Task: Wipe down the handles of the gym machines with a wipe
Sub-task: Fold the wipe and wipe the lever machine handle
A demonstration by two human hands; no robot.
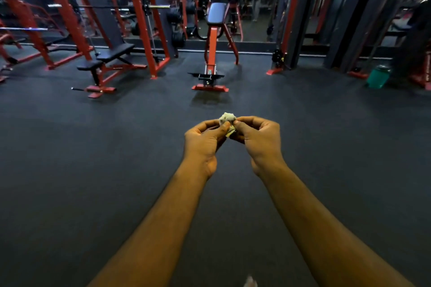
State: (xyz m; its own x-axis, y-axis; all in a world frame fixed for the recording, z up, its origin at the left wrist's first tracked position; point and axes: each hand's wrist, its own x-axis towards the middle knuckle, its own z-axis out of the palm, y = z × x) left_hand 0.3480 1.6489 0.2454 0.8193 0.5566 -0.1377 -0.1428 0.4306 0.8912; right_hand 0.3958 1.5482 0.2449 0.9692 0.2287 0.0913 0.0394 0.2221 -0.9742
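A small crumpled white wipe point(227, 118) is held out in front of me over the dark floor. My left hand point(205, 141) pinches its left side with thumb and curled fingers. My right hand point(257, 136) pinches its right side the same way. The two hands meet at the wipe, and most of it is hidden between the fingers. The gym machines stand well beyond my hands: a red-framed padded machine point(213, 37) straight ahead and a red rack with a barbell point(149, 7) to its left.
A black adjustable bench point(109, 58) on a red frame stands at the left. A green bin point(377, 76) sits on the floor at the far right beside dark cable-machine columns point(300, 18). A mirror wall runs behind. Dark rubber flooring point(93, 158) spreads between me and the machines.
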